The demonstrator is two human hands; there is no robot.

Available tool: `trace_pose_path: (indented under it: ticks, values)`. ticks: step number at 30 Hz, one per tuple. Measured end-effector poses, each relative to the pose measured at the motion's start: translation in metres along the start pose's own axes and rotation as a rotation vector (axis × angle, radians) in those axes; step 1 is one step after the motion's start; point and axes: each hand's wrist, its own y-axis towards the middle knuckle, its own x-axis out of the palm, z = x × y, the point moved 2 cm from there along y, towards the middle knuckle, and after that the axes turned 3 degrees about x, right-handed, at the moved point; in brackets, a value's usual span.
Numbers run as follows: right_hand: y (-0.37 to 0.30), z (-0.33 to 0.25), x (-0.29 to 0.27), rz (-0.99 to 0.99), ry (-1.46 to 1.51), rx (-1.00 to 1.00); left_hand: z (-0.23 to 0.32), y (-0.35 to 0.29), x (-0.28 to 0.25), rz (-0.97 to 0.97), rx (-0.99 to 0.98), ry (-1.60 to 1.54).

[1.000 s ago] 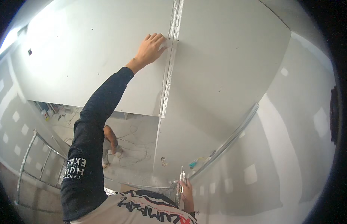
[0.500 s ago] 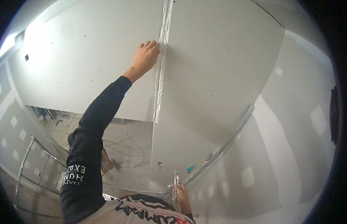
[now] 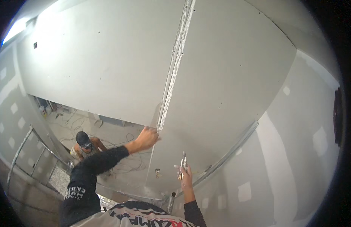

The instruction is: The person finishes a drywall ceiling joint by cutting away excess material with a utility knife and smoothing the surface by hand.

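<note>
My left hand [image 3: 148, 137] is at the lower end of a long joint [image 3: 171, 81] between two grey wallboard panels. Its fingers are curled and slightly blurred. They lie close to the joint's end, and what they hold, if anything, is hidden. The joint carries a narrow strip edged on both sides with white, ridged compound. Lower right, my right hand [image 3: 187, 177] grips a slim, upright silver hand tool [image 3: 183, 164], smeared with white. Its exact kind I cannot make out.
Below left, a person in a dark cap [image 3: 83, 139] is near cables [image 3: 132, 138] on the floor. A metal rail frame [image 3: 22, 151] stands at far left. Metal profiles [image 3: 228, 155] lean along the right wall, which has filler patches [image 3: 244, 192]. A small opening [image 3: 157, 173] sits in the panel.
My left hand has moved down along the joint to its lower end. The right hand has risen with the silver tool. The view has shifted, and the person below shows more.
</note>
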Motion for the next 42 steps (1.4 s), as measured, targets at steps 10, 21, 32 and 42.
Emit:
trace_pose_path:
  ticks: [10,21,32,42]
  values:
    - [-0.042,0.071,0.028,-0.141,-0.151,0.199,-0.107,0.12,-0.185,0.9,-0.037,-0.07]
    - [-0.111,0.147,-0.05,0.128,-0.248,0.252,-0.102,0.155,-0.177,1.021,-0.081,0.101]
    - [-0.141,0.108,-0.073,0.365,-0.283,0.092,-0.05,0.083,-0.076,0.569,0.152,-0.06]
    - [-0.16,0.132,-0.086,0.362,-0.132,0.161,-0.116,0.182,-0.246,0.815,0.062,0.387]
